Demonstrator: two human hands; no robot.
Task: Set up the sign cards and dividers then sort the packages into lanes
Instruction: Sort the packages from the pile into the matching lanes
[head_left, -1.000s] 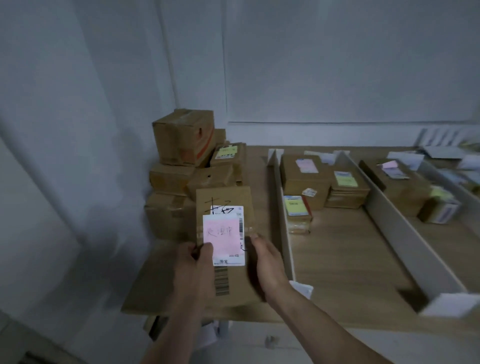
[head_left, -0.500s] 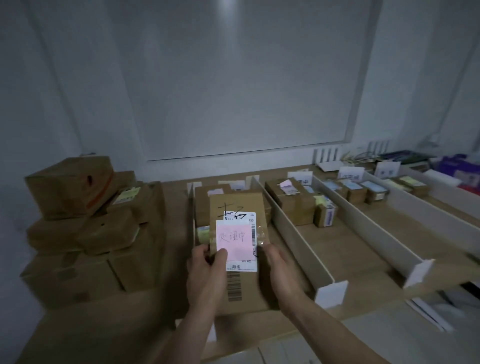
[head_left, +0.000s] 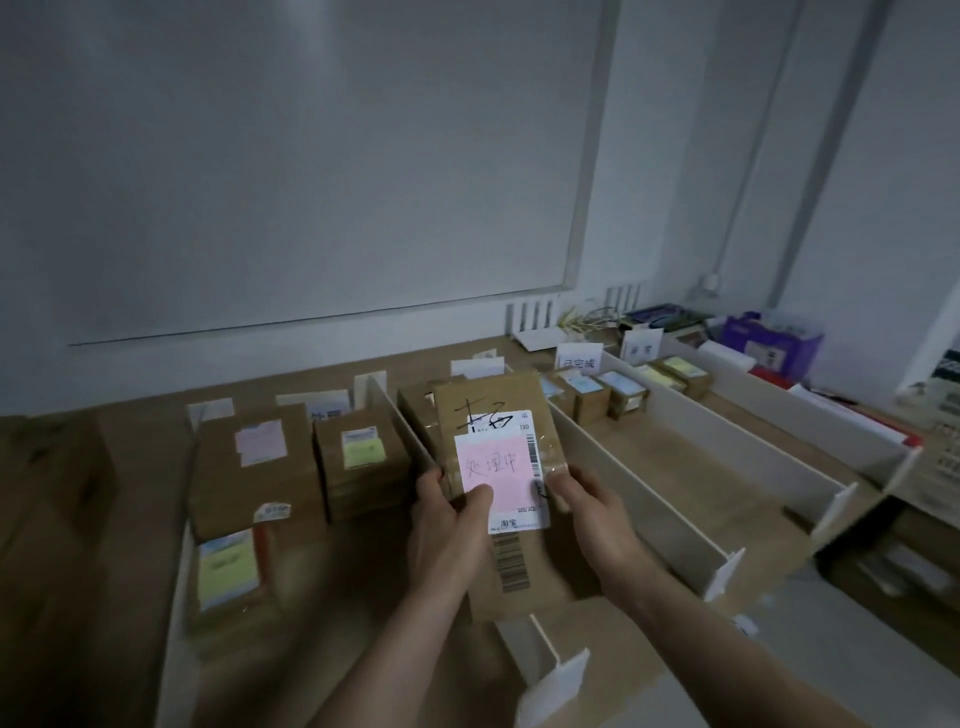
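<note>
Package shifted over a divider, left hand and right hand gripping it

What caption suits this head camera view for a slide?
Left hand and right hand hold a cardboard package with a pink note over white dividers.

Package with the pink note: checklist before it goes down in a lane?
1. Grip: ok, left hand and right hand both hold the package.
2. Readable pink note: ok, only a lower corner is covered by the left hand.
3. Target lane: cannot tell; the sign cards near the package are blurred or partly hidden.
4. Upright divider beside it: ok.
5. Room in the lane to the right: ok, bare table at its near end.
</note>
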